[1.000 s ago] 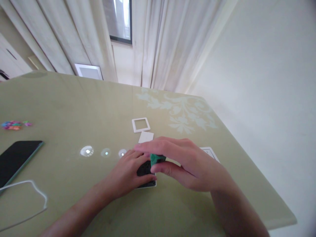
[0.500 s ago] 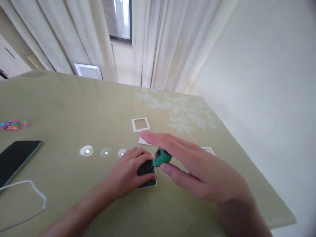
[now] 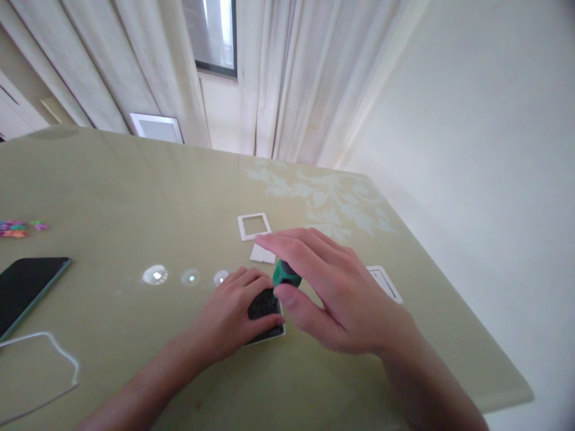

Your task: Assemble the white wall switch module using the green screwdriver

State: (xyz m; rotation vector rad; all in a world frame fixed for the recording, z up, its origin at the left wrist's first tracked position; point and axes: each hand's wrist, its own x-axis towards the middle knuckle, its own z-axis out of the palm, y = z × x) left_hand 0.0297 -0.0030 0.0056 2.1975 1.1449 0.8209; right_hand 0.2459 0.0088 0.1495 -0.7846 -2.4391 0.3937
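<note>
My left hand [image 3: 240, 308] is closed over a square black unit with a white rim [image 3: 266, 304], gripping its edges against the table. The unit looks like the back of a wall switch or socket, and the hand covers its left part. Above the unit's upper right corner, my right hand [image 3: 339, 293] has its thumb and fingers around the green-and-black handle of a short screwdriver [image 3: 286, 274]. The screwdriver's tip is hidden or too small to make out. Just beyond the hands lie a white square frame [image 3: 242, 228] and a white flat plate [image 3: 262, 254].
Another white plate [image 3: 385, 284] lies to the right, partly behind my right hand. At the left are a dark phone-like slab [image 3: 29, 290], a white cable [image 3: 63, 353] and small colourful pieces [image 3: 15, 228]. The table's right edge [image 3: 442, 269] runs near the wall.
The screwdriver handle has turned and tipped more upright, shifting slightly left with my right hand. More of the white plates now shows. My left hand stays on the black unit.
</note>
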